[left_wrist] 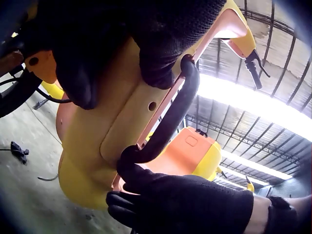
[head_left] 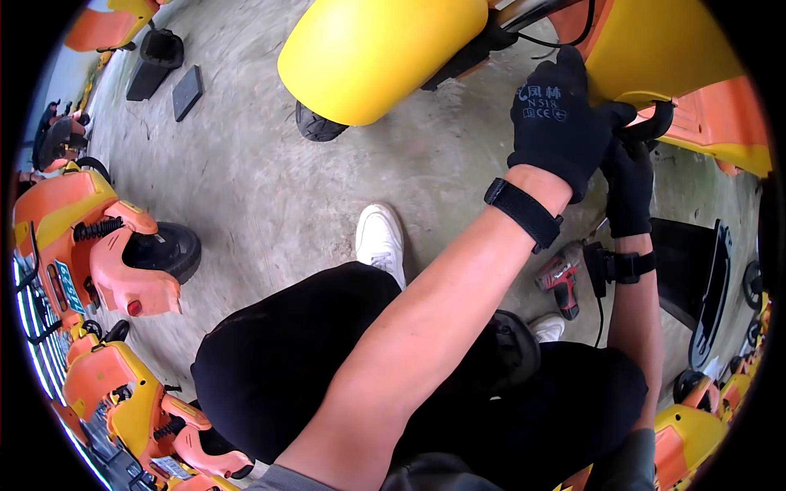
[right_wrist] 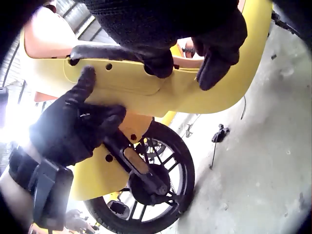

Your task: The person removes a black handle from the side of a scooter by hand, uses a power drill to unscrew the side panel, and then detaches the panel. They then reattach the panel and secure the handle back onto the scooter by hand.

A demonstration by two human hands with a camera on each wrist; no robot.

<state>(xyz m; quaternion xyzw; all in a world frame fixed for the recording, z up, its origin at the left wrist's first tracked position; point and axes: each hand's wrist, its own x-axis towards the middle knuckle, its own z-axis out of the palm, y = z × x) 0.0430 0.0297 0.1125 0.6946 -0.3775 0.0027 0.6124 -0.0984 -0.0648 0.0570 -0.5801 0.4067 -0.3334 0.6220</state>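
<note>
In the head view, both hands, in black knit gloves, are at a yellow scooter body panel (head_left: pixel 655 57) with a curved black grab handle (left_wrist: pixel 178 112) along its edge. My left hand (head_left: pixel 557 114) grips the panel, its thumb (right_wrist: pixel 85 83) on the face near the round screw holes and its other fingers at the lower edge. My right hand (head_left: pixel 630 184) holds the handle's near end, its fingertips (right_wrist: pixel 212 75) reaching over the panel rim. In the left wrist view, the right hand lies at the lower end of the handle.
A red and black cordless drill (head_left: pixel 562 278) lies on the concrete floor beside a white shoe (head_left: pixel 381 241). The yellow front fender (head_left: pixel 381 57) stands ahead. Parked orange and yellow scooters (head_left: pixel 123 254) line the left. A dark panel (head_left: pixel 696 278) lies at right.
</note>
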